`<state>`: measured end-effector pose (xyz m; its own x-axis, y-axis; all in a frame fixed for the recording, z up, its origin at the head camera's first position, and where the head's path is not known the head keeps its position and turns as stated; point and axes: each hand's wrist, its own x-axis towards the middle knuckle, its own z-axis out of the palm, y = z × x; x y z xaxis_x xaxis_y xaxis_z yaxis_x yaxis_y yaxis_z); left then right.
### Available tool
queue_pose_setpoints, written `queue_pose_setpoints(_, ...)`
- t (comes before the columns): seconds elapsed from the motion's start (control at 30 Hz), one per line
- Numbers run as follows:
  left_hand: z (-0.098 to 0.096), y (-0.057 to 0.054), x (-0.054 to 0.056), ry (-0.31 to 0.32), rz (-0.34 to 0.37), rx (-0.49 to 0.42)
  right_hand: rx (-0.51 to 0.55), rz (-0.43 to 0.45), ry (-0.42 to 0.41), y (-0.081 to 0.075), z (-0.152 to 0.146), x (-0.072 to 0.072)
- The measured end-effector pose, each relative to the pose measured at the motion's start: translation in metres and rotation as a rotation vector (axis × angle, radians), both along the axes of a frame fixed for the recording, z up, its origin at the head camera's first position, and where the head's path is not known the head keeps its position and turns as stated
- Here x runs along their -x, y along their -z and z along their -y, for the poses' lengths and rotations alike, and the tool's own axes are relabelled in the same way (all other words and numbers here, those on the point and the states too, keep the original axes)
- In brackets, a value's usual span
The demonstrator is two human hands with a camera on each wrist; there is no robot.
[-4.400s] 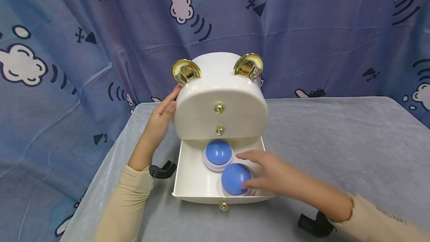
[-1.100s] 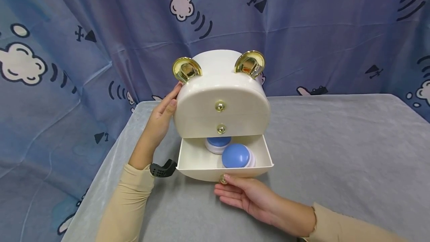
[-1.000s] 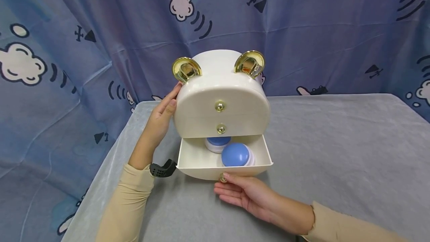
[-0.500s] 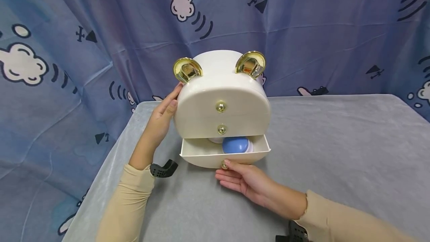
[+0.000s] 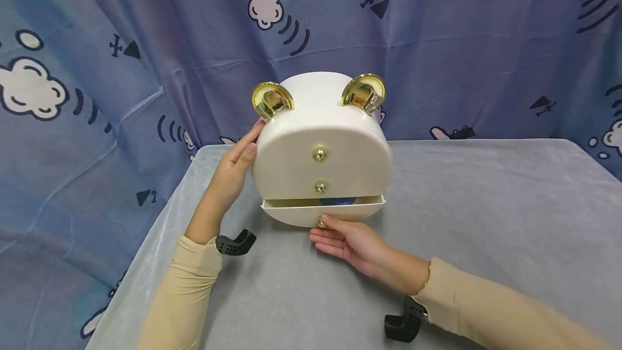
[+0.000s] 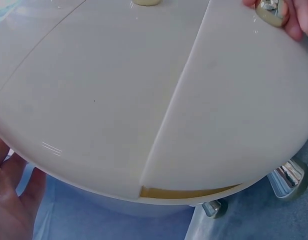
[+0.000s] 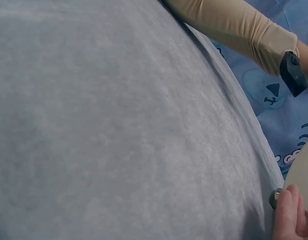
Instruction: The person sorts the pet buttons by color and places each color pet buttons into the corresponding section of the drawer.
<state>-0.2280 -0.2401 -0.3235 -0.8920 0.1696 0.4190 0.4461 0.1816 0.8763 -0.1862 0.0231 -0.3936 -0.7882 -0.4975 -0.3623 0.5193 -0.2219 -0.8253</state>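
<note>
A white rounded storage box [image 5: 320, 161] with gold ear shapes and gold knobs stands on the table in the head view. Its bottom drawer [image 5: 291, 214] sticks out a little at the front. Inside it, a sliver of a blue domed thing [image 5: 338, 201] shows; the rest is hidden. My right hand [image 5: 352, 242] pinches the drawer knob [image 5: 321, 222], thumb above and fingers below, also visible in the left wrist view. My left hand [image 5: 237, 166] rests on the box's left side with fingers straight.
A grey cloth covers the table [image 5: 486, 220]. Behind it hangs a blue patterned curtain [image 5: 437, 58]. Two small metallic feet [image 6: 288, 180] stick out under the box in the left wrist view. Black devices [image 5: 405, 320] sit on both wrists.
My right hand has left the blue domed things, taken the knob and pushed the drawer inward. One blue domed thing has gone from sight. The left hand has stayed in place.
</note>
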Motion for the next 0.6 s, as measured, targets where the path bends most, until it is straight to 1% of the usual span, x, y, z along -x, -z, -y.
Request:
queue_pose_setpoints(0.17, 0.0, -0.001, 0.0, 0.001, 0.016, 0.009, -0.011, 0.002, 0.01, -0.002, 0.001, 0.005)
queue_pose_setpoints(0.37, -0.001, -0.004, -0.003, -0.018, 0.022, 0.032, -0.049, -0.042, -0.015, -0.003, 0.001, 0.013)
queue_pose_setpoints(0.6, 0.001, -0.005, -0.003, -0.021, 0.03, 0.031, -0.09, -0.056, -0.017, -0.005, 0.003, 0.018)
